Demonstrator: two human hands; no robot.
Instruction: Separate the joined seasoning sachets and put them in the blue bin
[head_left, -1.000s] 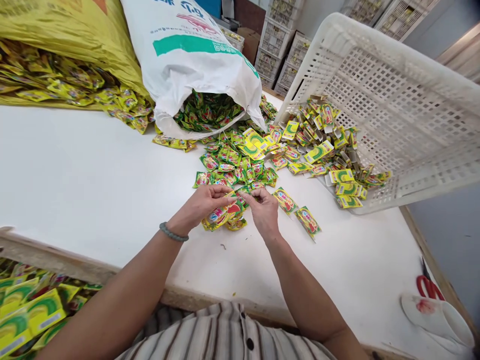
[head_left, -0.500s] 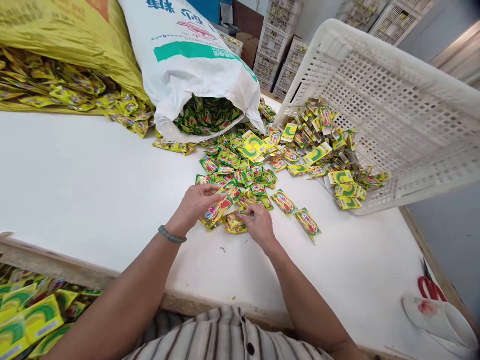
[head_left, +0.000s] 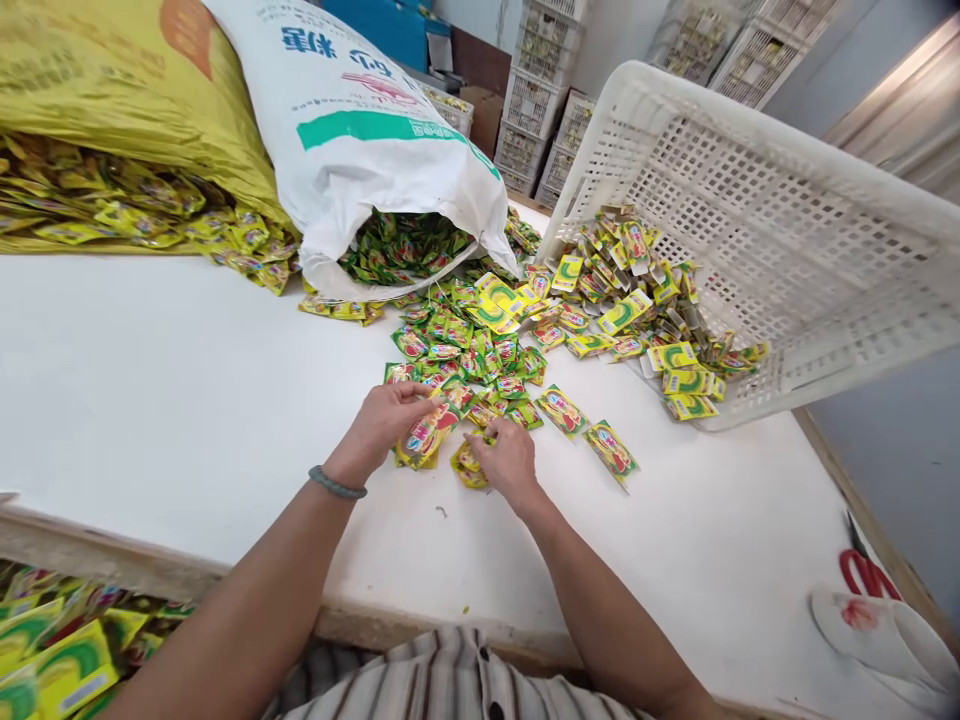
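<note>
My left hand (head_left: 382, 420) grips a small stack of green-and-yellow sachets (head_left: 426, 436) just above the white table (head_left: 172, 400). My right hand (head_left: 506, 458) rests beside it, fingertips pinching a yellow sachet (head_left: 466, 462) that lies on the table. A loose pile of the same sachets (head_left: 472, 345) is spread just beyond both hands. Two single sachets (head_left: 589, 430) lie to the right of my right hand.
A white sack (head_left: 375, 140) spills green sachets at the back; a yellow sack (head_left: 127, 130) lies left of it. A tipped white crate (head_left: 765, 220) holds yellow packets at right. Red-handled scissors (head_left: 862, 572) and a white cloth (head_left: 885, 640) sit near the right corner. More packets (head_left: 52, 650) fill a bin below left.
Both hands have drawn slightly toward me and lowered to the table. My right hand left the stack and now pinches a yellow sachet lying on the table.
</note>
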